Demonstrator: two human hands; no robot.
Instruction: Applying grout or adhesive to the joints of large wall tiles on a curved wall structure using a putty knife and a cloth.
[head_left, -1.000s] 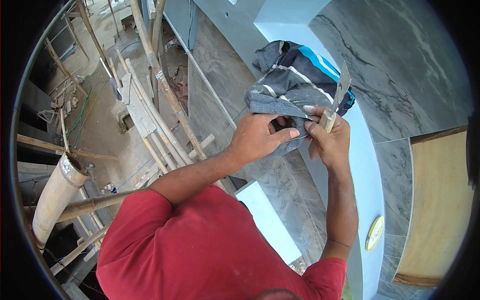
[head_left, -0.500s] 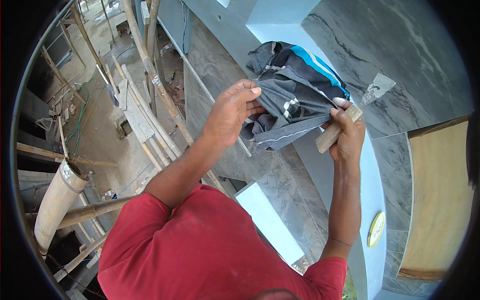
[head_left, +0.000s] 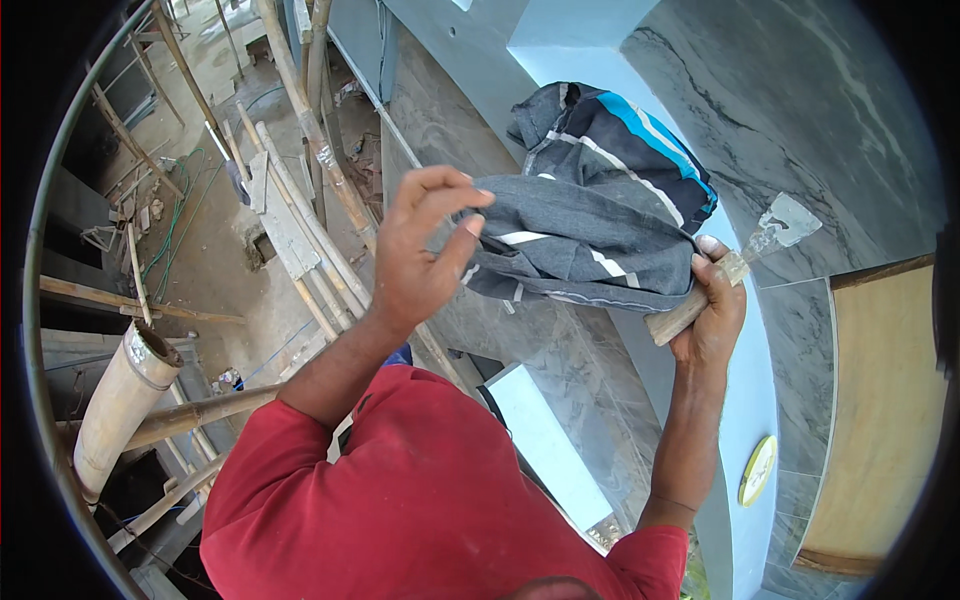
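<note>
My left hand (head_left: 420, 250) hangs with fingers spread and loosely curled, its fingertips brushing the near edge of a dark grey cloth (head_left: 580, 235) with white and blue stripes. At three o'clock from it, my right hand (head_left: 712, 305) is clenched around the wooden handle of a putty knife (head_left: 745, 258), whose smeared metal blade points toward two o'clock against the grey marble wall (head_left: 800, 110). The cloth bunches between both hands, draped over the right fist. At nine o'clock, well below, bamboo scaffold poles (head_left: 300, 200) cross over a dusty floor. A red shirt (head_left: 400, 500) fills six o'clock.
</note>
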